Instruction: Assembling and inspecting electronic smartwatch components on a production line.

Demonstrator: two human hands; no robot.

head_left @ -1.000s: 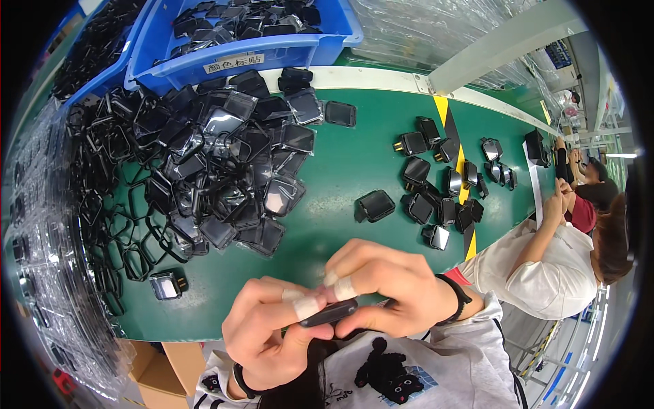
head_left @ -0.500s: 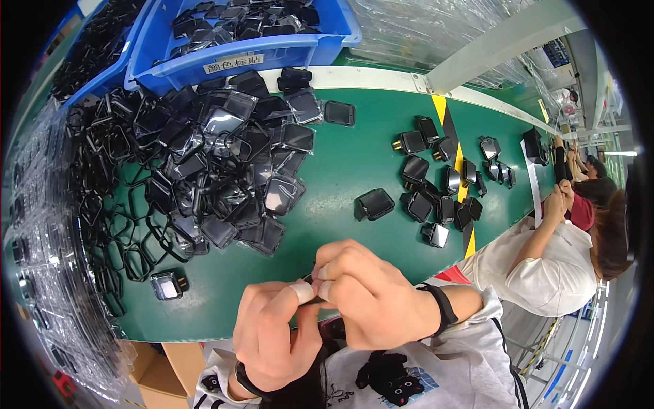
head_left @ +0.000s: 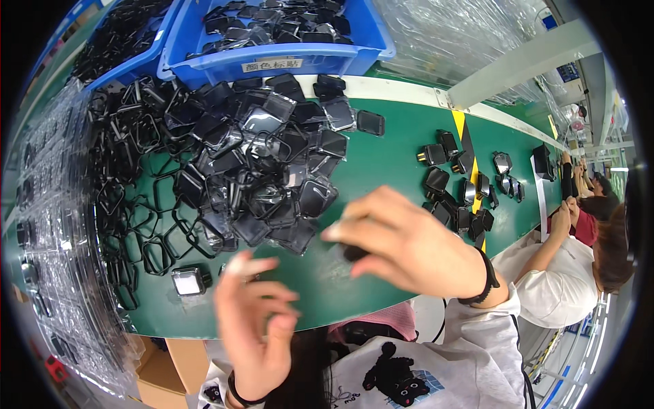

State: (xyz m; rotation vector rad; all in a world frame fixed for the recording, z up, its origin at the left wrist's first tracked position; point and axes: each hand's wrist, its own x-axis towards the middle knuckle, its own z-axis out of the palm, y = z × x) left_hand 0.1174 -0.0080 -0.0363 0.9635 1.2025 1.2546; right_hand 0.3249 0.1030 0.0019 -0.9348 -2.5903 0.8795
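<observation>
My left hand [head_left: 255,317] is over the near edge of the table, blurred, with its fingers apart. A small dark thing shows partly behind its fingertips; I cannot make out what it is. Beside it stands a black plug adapter with a pale shiny face [head_left: 189,281]. My right hand [head_left: 402,242] is over the middle of the table, its fingers bent round a black plug adapter [head_left: 354,253], blurred and mostly covered. Close by lies a heap of black flat panels in clear film [head_left: 252,170]. Thin black frames [head_left: 157,252] are piled on its left.
Several black adapters [head_left: 446,198], some with brass prongs, stand at the right by a yellow-black tape line [head_left: 470,140]. Blue bins [head_left: 272,61] of black parts line the far edge. Stacked clear trays [head_left: 61,225] stand at left. A co-worker in white [head_left: 555,276] sits at right.
My hands, pinched together before, have come apart. The right has reached forward over the table and holds a black adapter; the left has opened and moved left. The view has shifted slightly.
</observation>
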